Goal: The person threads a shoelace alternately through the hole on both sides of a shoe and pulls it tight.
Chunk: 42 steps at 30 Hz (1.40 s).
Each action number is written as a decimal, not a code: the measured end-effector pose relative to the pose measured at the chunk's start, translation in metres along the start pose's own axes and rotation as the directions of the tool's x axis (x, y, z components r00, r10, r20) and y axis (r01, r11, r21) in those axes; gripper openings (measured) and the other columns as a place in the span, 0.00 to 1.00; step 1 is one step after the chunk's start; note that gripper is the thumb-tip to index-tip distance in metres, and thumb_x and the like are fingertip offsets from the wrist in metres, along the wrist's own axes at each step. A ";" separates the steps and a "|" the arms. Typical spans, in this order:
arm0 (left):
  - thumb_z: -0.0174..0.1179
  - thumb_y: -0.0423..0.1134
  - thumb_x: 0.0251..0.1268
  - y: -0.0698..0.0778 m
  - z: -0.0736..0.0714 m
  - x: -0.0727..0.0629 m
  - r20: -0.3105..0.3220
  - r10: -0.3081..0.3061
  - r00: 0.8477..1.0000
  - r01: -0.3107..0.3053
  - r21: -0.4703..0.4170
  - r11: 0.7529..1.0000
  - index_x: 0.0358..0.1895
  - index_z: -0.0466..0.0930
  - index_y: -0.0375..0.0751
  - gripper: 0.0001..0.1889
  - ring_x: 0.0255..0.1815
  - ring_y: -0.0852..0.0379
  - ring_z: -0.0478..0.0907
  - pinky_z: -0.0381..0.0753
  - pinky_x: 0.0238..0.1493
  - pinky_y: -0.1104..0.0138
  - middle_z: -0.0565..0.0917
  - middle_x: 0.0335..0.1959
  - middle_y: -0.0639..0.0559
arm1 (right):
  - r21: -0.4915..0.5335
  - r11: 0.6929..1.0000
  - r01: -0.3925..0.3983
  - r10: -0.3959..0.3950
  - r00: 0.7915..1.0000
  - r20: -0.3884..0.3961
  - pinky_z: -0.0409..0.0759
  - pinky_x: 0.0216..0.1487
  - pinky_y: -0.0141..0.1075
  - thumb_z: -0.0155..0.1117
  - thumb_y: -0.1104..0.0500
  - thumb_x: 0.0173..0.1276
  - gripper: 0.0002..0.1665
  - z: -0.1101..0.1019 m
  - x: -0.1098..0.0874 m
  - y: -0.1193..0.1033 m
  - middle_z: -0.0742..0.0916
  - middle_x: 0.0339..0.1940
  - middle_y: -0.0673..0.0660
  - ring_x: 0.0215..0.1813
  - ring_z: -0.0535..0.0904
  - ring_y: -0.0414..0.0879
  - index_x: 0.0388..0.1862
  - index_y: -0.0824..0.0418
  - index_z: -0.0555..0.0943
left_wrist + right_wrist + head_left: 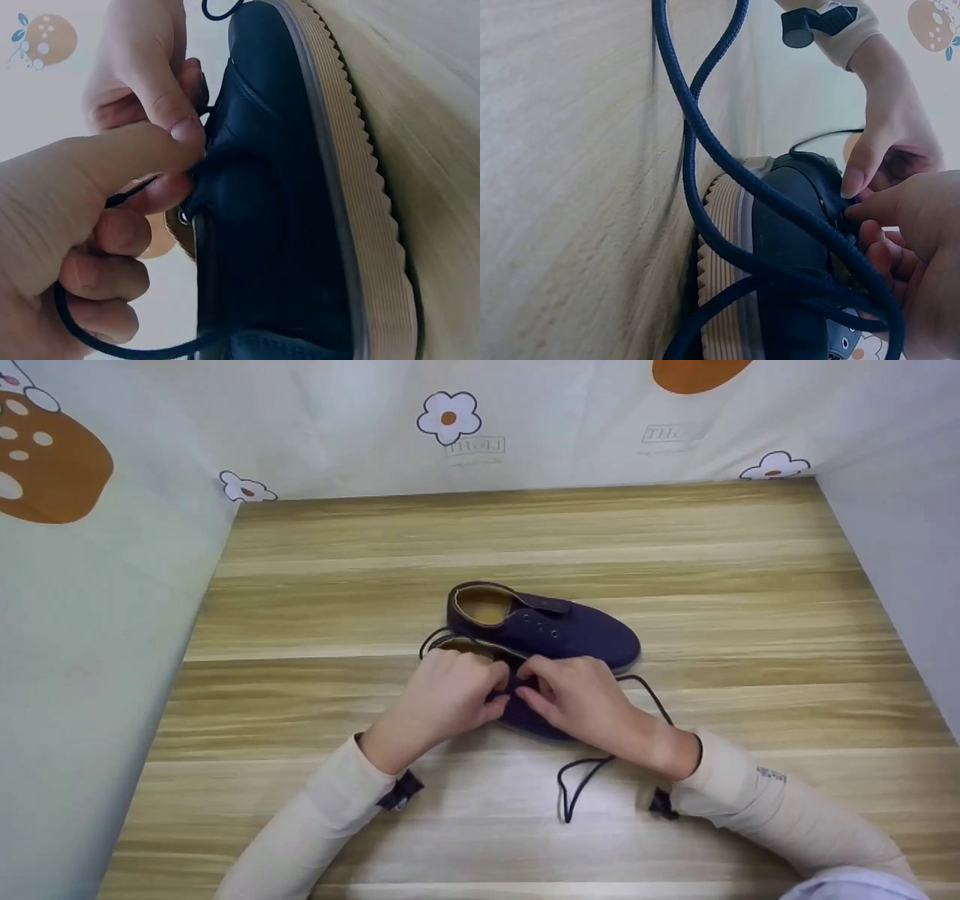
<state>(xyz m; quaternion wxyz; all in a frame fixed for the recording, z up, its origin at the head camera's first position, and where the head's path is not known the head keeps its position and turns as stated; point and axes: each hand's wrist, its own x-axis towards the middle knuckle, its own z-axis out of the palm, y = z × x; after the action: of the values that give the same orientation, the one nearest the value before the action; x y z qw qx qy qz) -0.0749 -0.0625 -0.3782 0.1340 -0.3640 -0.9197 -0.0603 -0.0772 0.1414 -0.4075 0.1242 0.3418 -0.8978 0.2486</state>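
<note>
A navy lace-up shoe (536, 727) with a ribbed tan sole (356, 217) lies under both hands, toe to the right. My left hand (450, 690) is over its opening, thumb and forefinger at the eyelet edge. Through its curled fingers runs a dark blue shoelace (142, 351), which loops down over the shoe's side. My right hand (581, 694) meets it from the other side, thumb and forefinger pinching at the lacing by the eyelets; those fingertips partly hide what they grip. Long loops of shoelace (765, 195) hang beside the right hand and trail onto the table.
Right behind lies the matching navy shoe (592, 637), its eyelets bare of lace. Both are on a wood-grain table (337, 577). Pale printed sheeting (555, 412) walls the back and sides. Small black wrist cameras (401, 791) hang under the sleeves.
</note>
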 end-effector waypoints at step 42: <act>0.66 0.36 0.55 -0.031 -0.042 -0.010 0.288 -0.221 0.932 0.273 -0.153 0.950 0.29 0.84 0.51 0.03 0.25 0.57 0.77 0.77 0.26 0.59 0.83 0.23 0.58 | -0.002 1.000 0.001 -0.001 1.000 0.003 0.75 0.23 0.36 0.70 0.53 0.64 0.07 0.002 -0.001 0.001 0.79 0.14 0.44 0.18 0.73 0.35 0.36 0.53 0.81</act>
<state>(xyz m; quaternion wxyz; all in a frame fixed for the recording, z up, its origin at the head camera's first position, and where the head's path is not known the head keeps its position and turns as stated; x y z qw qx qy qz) -0.0803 -0.1005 -0.3413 -0.0354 -0.2609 -0.9578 -0.1150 -0.0770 0.1417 -0.4099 0.1231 0.3427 -0.8980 0.2471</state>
